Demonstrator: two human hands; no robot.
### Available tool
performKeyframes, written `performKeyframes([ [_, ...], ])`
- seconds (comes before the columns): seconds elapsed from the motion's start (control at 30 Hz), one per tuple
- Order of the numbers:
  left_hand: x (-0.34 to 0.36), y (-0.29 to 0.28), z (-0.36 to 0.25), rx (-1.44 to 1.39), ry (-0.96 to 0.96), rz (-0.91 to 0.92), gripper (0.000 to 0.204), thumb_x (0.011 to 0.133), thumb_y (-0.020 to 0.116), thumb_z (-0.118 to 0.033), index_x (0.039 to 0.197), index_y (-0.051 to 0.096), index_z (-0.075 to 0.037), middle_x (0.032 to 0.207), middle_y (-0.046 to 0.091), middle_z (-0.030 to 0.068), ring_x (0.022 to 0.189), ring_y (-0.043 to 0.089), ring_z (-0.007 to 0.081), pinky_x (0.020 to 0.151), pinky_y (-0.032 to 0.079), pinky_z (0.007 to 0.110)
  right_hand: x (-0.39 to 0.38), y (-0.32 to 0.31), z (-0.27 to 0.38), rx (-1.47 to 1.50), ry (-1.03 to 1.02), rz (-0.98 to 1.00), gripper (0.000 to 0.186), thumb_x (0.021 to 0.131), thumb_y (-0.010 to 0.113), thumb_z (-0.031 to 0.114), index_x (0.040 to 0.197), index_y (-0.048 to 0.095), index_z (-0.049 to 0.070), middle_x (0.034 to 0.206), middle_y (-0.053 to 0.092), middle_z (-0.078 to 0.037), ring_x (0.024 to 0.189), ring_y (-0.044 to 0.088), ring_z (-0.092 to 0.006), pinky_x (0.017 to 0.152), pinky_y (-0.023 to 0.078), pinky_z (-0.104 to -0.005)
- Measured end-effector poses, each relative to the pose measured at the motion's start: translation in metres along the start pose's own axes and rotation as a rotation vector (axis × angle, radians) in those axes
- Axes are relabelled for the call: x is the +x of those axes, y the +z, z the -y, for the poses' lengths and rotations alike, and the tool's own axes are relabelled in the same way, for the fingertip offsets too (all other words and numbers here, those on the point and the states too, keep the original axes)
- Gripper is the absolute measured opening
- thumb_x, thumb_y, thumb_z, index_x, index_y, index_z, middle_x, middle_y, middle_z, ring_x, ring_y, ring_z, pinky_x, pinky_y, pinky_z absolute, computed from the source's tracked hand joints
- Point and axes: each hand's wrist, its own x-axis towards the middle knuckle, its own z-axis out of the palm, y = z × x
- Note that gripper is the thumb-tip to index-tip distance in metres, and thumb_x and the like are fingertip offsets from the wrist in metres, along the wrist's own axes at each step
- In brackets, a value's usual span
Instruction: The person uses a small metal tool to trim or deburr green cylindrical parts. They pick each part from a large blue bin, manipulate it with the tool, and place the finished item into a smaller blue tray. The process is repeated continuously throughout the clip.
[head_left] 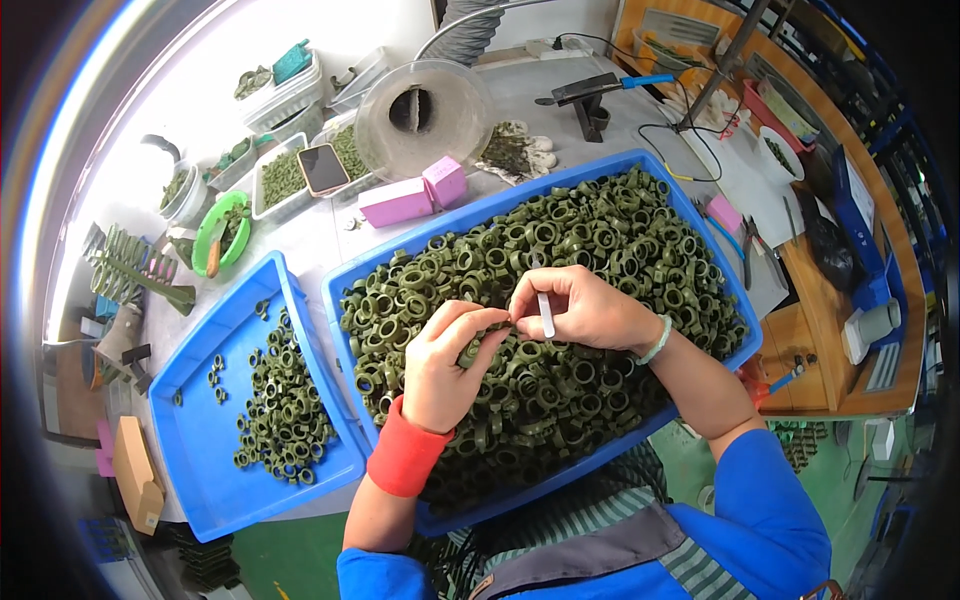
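Note:
My left hand, with a red wristband, is closed on a small dark-green ring part over the large blue tray. My right hand pinches a slim light-grey tool, probably a small blade, its fingertips meeting those of my left hand; the exact contact point is too small to make out. A dense heap of green rings fills the large tray beneath both hands. To the left, a smaller blue tray holds more rings in a looser pile.
Behind the trays stand pink blocks, a phone on plastic containers, a green bowl, a large translucent funnel-like cone and a glove. At the right are pliers, cables and a wooden shelf unit.

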Motion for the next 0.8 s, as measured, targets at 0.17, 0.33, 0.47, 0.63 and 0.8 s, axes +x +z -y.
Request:
performKeyframes([
  [0.17, 0.0018, -0.0030, 0.0012, -0.054, -0.008, -0.015, 0.021, 0.080, 0.078, 0.004, 0.100, 0.073, -0.002, 0.096, 0.070, 0.0098, 0.089, 0.069, 0.0227, 0.080, 0.055, 0.032, 0.0011, -0.0014, -0.0013, 0.181, 0.022, 0.015, 0.015, 0.091, 0.073, 0.008, 0.102, 0.065, 0.001, 0.094, 0.066, -0.001, 0.088, 0.065, -0.0083, 0.085, 0.056, -0.0256],
  [0.33, 0.0031, -0.0046, 0.0050, -0.074, 0.016, -0.059, 0.022, 0.080, 0.079, 0.002, 0.101, 0.074, -0.004, 0.096, 0.070, 0.0096, 0.088, 0.070, 0.0237, 0.079, 0.056, 0.032, 0.0011, 0.0014, 0.0009, 0.297, 0.006, 0.009, 0.016, 0.093, 0.072, 0.010, 0.105, 0.065, 0.001, 0.098, 0.066, -0.003, 0.089, 0.066, -0.0099, 0.088, 0.057, -0.0280],
  [0.47, 0.0034, -0.0052, 0.0018, -0.082, 0.001, -0.087, 0.023, 0.080, 0.078, 0.003, 0.101, 0.074, -0.003, 0.097, 0.071, 0.0102, 0.089, 0.070, 0.0242, 0.080, 0.056, 0.032, 0.0009, 0.0042, -0.0016, 0.301, -0.045, -0.006, 0.016, 0.095, 0.070, 0.011, 0.107, 0.064, 0.002, 0.102, 0.067, -0.004, 0.092, 0.066, -0.0103, 0.088, 0.057, -0.0285],
  [0.63, 0.0027, -0.0065, 0.0048, -0.182, -0.038, -0.106, 0.023, 0.081, 0.077, 0.005, 0.103, 0.074, -0.002, 0.099, 0.071, 0.0099, 0.090, 0.069, 0.0198, 0.082, 0.054, 0.030, 0.0023, 0.0027, -0.0010, 0.365, -0.101, 0.024, 0.015, 0.096, 0.068, 0.009, 0.108, 0.063, 0.003, 0.104, 0.067, -0.003, 0.094, 0.066, -0.0107, 0.087, 0.056, -0.0285],
  [0.8, 0.0013, -0.0083, 0.0058, -0.316, -0.176, -0.106, 0.021, 0.084, 0.076, 0.004, 0.104, 0.073, -0.001, 0.100, 0.072, 0.0081, 0.091, 0.067, 0.0154, 0.083, 0.053, 0.028, 0.0027, 0.0051, 0.0004, 0.414, -0.132, 0.021, 0.015, 0.095, 0.066, 0.005, 0.110, 0.062, 0.004, 0.105, 0.066, -0.003, 0.093, 0.065, -0.0116, 0.087, 0.054, -0.0291],
])
